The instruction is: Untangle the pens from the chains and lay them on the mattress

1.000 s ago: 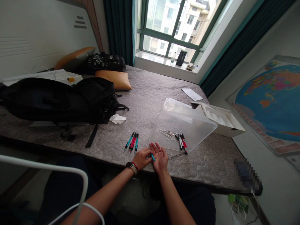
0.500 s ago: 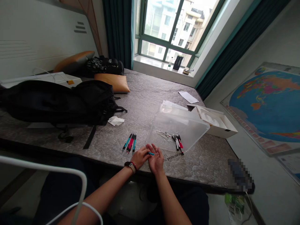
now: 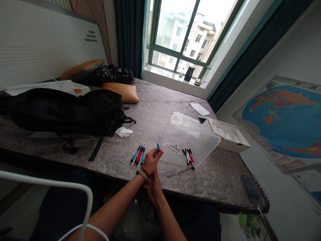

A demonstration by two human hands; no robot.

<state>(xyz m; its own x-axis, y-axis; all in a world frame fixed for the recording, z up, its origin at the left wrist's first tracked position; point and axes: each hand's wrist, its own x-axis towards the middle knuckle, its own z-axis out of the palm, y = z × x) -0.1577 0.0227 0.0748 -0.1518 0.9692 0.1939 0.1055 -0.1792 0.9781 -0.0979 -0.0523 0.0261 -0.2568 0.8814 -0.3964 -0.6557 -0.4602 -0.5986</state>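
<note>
My left hand (image 3: pixel 151 160), with a watch and a red band at its wrist, pinches a short teal pen barrel (image 3: pixel 158 146) that points upward. My right hand (image 3: pixel 154 187) is just below and behind the left wrist; its fingers are mostly hidden. Left of my hands, several teal and pinkish-red pens (image 3: pixel 138 156) lie side by side on the mattress. To the right, a clear plastic tray (image 3: pixel 208 142) holds thin white pen refills (image 3: pixel 175 148) and a small group of black, white and red pen parts (image 3: pixel 188 156).
A black backpack (image 3: pixel 60 110) lies at the left, with a crumpled tissue (image 3: pixel 124 132) beside it. An open white box (image 3: pixel 232 135) stands right of the tray, near a sheet of paper (image 3: pixel 200 109). A white tube (image 3: pixel 50 177) crosses the lower left.
My left hand has lifted the teal barrel away from my right palm and turned it upright. My right hand has drawn back toward me, beneath the left wrist. The view has shifted slightly.
</note>
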